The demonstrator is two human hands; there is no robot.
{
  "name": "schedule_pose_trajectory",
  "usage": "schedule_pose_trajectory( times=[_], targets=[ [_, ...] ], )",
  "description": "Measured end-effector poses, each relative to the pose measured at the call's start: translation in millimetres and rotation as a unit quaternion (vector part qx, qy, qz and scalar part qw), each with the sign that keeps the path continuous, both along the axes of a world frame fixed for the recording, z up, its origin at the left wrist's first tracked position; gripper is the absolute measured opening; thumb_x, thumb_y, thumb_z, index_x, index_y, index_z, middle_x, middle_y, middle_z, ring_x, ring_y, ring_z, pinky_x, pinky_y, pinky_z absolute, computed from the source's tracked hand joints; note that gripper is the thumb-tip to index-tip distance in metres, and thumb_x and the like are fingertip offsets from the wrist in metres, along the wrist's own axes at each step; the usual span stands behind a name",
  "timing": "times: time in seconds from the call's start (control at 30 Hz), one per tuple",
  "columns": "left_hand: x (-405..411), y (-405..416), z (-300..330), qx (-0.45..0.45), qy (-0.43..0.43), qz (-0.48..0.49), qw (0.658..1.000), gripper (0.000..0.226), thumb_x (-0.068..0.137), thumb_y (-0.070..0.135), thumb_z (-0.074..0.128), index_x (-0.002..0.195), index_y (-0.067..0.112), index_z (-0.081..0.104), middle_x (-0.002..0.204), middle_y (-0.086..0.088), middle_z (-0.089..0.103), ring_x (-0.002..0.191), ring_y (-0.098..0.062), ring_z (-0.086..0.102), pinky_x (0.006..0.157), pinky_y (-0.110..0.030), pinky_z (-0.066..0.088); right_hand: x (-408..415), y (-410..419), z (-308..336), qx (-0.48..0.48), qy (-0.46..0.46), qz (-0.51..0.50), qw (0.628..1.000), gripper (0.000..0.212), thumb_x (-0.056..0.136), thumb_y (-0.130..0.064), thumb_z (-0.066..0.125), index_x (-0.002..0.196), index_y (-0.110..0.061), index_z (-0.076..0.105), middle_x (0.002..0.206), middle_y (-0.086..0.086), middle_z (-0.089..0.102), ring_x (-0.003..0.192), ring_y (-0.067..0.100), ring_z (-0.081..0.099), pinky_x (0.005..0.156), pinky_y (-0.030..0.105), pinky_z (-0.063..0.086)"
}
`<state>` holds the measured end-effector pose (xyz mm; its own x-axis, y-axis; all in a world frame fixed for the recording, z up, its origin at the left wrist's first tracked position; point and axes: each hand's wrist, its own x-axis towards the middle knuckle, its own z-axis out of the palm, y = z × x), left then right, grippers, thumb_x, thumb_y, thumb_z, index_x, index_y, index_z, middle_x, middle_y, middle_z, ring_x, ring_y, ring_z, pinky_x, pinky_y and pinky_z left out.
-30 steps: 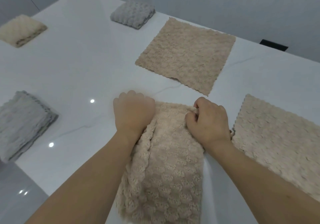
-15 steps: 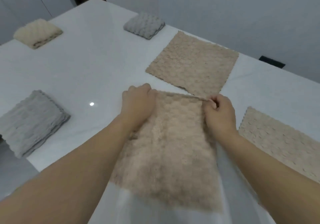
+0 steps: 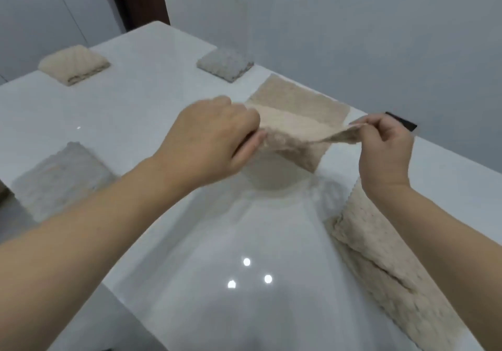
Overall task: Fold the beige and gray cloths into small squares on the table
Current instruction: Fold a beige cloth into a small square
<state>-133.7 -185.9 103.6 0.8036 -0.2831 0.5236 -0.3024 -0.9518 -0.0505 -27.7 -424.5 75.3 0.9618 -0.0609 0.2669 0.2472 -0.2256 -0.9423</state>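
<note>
At the left edge of the white table (image 3: 152,100) lies a folded gray cloth (image 3: 58,176), blurred; a folded beige square (image 3: 74,64) and a small gray square (image 3: 225,64) lie farther back. The left hand (image 3: 209,144) and the right hand (image 3: 385,149) each pinch one end of a beige cloth (image 3: 296,136), held in the air above the table, its long axis running left to right. Its lower part hangs blurred. It partly hides a flat beige cloth (image 3: 304,98) behind. The right forearm covers part of another beige cloth (image 3: 394,269), cut off at the frame.
</note>
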Motion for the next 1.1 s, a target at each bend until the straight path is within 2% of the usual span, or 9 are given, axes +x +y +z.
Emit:
schedule_pose_trajectory(
  times=[0.07, 0.13, 0.27, 0.43, 0.53, 0.63, 0.83, 0.97, 1.1],
  targets=[
    [-23.0, -9.3, -42.7, -0.003, 0.098, 0.008, 0.995, 0.031, 0.098, 0.039, 0.039, 0.074, 0.019, 0.044, 0.065, 0.001, 0.052, 0.061, -0.027, 0.052, 0.047, -0.031, 0.032, -15.7, -11.7, -26.0, -0.1, 0.038, 0.038, 0.994, 0.022, 0.08, -0.005, 0.049, 0.073, -0.018, 0.066, 0.074, 0.005, 0.065, 0.071, 0.027, 0.058, 0.066, 0.034, 0.049],
    [-44.1, -15.6, -80.9, -0.002, 0.203, 0.04, 0.978, 0.031, 0.098, 0.042, 0.035, 0.074, 0.023, 0.039, 0.066, 0.007, 0.051, 0.064, -0.023, 0.054, 0.048, -0.03, 0.033, -35.1, -22.1, -47.6, -0.206, 0.085, 0.104, 0.969, 0.021, 0.084, -0.009, 0.051, 0.074, -0.018, 0.067, 0.073, 0.004, 0.066, 0.065, 0.017, 0.058, 0.059, 0.024, 0.046],
    [-81.0, -20.7, -120.2, -0.05, 0.402, 0.056, 0.912, 0.033, 0.099, 0.048, 0.034, 0.078, 0.025, 0.046, 0.07, 0.008, 0.056, 0.065, -0.012, 0.053, 0.059, -0.031, 0.041, -63.8, -35.2, -73.1, -0.43, 0.126, 0.241, 0.861, 0.015, 0.084, -0.019, 0.054, 0.073, -0.022, 0.064, 0.066, -0.008, 0.063, 0.059, 0.01, 0.054, 0.053, 0.027, 0.04],
    [-102.7, -26.1, -113.8, -0.08, 0.527, 0.055, 0.844, 0.032, 0.1, 0.045, 0.04, 0.084, 0.023, 0.056, 0.072, 0.009, 0.058, 0.068, -0.007, 0.053, 0.065, -0.025, 0.042, -66.5, -26.4, -68.3, -0.43, 0.235, 0.32, 0.811, 0.013, 0.084, -0.014, 0.056, 0.076, -0.011, 0.066, 0.068, -0.009, 0.062, 0.061, 0.007, 0.053, 0.054, 0.023, 0.039],
    [-85.7, -15.0, -98.0, -0.111, 0.5, 0.094, 0.854, 0.033, 0.1, 0.043, 0.042, 0.076, 0.022, 0.051, 0.071, 0.007, 0.057, 0.066, -0.009, 0.052, 0.063, -0.028, 0.042, -48.6, -7.3, -65.2, -0.458, 0.213, 0.294, 0.811, 0.02, 0.088, -0.01, 0.044, 0.084, -0.014, 0.063, 0.083, -0.005, 0.062, 0.075, 0.013, 0.056, 0.058, 0.025, 0.04],
    [-51.0, 3.8, -91.0, -0.112, 0.397, 0.159, 0.897, 0.033, 0.1, 0.043, 0.042, 0.072, 0.026, 0.048, 0.071, 0.008, 0.056, 0.069, -0.014, 0.053, 0.061, -0.031, 0.04, -23.9, 18.2, -67.3, -0.502, 0.175, 0.224, 0.817, 0.023, 0.09, -0.008, 0.038, 0.095, -0.014, 0.059, 0.097, 0.004, 0.061, 0.084, 0.021, 0.055, 0.063, 0.029, 0.04],
    [8.1, 38.6, -148.0, -0.068, 0.196, 0.218, 0.954, 0.033, 0.101, 0.041, 0.038, 0.094, 0.016, 0.06, 0.091, -0.004, 0.058, 0.084, -0.028, 0.05, 0.071, -0.037, 0.037, 12.3, 57.7, -99.7, -0.515, 0.082, 0.101, 0.847, 0.019, 0.086, -0.006, 0.043, 0.102, -0.008, 0.054, 0.098, 0.011, 0.058, 0.087, 0.03, 0.055, 0.071, 0.039, 0.047],
    [-6.6, 42.5, -191.0, -0.18, 0.102, 0.255, 0.944, 0.021, 0.098, 0.034, 0.051, 0.091, 0.017, 0.061, 0.09, 0.0, 0.055, 0.084, -0.023, 0.046, 0.076, -0.033, 0.028, 1.1, 55.4, -152.2, -0.48, -0.039, -0.008, 0.876, 0.018, 0.093, -0.006, 0.041, 0.103, -0.007, 0.057, 0.095, 0.015, 0.057, 0.081, 0.03, 0.048, 0.067, 0.035, 0.029],
    [-3.2, 43.5, -185.4, -0.212, 0.116, 0.26, 0.935, 0.018, 0.095, 0.035, 0.056, 0.09, 0.019, 0.06, 0.098, 0.002, 0.053, 0.092, -0.022, 0.044, 0.082, -0.032, 0.028, 3.7, 55.8, -159.2, -0.446, -0.032, -0.03, 0.894, 0.021, 0.099, -0.014, 0.042, 0.108, -0.007, 0.06, 0.098, 0.016, 0.057, 0.088, 0.033, 0.05, 0.074, 0.037, 0.03]
  ],
)
